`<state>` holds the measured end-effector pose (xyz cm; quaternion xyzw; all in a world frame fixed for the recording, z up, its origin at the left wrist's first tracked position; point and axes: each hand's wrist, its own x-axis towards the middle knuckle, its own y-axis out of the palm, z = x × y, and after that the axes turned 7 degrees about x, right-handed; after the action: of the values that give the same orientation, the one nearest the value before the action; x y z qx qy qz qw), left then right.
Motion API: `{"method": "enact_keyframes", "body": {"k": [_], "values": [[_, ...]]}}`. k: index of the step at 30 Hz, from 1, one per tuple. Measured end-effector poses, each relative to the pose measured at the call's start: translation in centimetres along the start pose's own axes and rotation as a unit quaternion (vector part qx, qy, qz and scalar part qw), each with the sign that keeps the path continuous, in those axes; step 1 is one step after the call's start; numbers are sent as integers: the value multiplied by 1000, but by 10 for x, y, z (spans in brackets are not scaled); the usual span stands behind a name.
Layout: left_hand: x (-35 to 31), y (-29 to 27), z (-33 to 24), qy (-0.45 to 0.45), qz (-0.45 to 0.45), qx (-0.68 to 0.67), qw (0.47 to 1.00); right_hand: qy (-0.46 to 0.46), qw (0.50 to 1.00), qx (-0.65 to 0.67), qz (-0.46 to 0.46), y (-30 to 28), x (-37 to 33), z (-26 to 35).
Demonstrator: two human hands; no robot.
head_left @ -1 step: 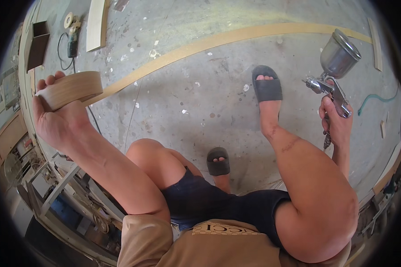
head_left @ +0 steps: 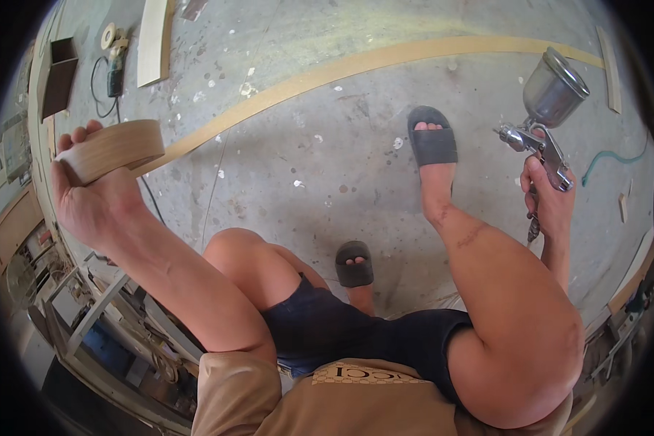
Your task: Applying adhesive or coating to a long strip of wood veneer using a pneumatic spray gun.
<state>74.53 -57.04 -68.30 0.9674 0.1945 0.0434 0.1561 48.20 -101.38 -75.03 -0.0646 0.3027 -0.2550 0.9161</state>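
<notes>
At the left, my left hand (head_left: 94,207) is closed round a roll of wood-grain edge banding (head_left: 116,151), its fingertips showing over the far rim. From the roll, a long tan strip of the same banding (head_left: 291,83) curves across the floor to the far right. My right hand (head_left: 554,196) grips a metal spray gun (head_left: 534,145) by its handle at the right. A silver cup (head_left: 556,91) sits on top of the gun, and the nozzle points left. Part of the right-hand grip is hidden behind the fingers; I cannot tell whether the trigger is pressed.
An angle grinder (head_left: 115,76) with a black cord lies at the far left, beside a dark box (head_left: 59,80) and a pale board (head_left: 155,40). A teal hose (head_left: 610,156) lies at the right. A metal frame (head_left: 98,309) stands at the lower left.
</notes>
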Motion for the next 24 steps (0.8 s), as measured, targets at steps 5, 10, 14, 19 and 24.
{"method": "enact_keyframes", "body": {"k": [5, 10, 14, 19, 24], "values": [[5, -6, -6, -11, -16, -14, 1000, -17, 999, -19, -40, -23, -3, 2], [10, -6, 0, -19, -12, -28, 999, -23, 993, -35, -111, -43, -4, 1], [13, -8, -1, -19, -29, -10, 999, -41, 987, -44, -148, -57, -3, -1], [9, -2, 1, -10, -49, 28, 998, -42, 978, -48, -199, -75, -1, -3], [8, 2, 3, -1, -58, 48, 997, -20, 968, -57, -243, -96, 5, -8]]}}
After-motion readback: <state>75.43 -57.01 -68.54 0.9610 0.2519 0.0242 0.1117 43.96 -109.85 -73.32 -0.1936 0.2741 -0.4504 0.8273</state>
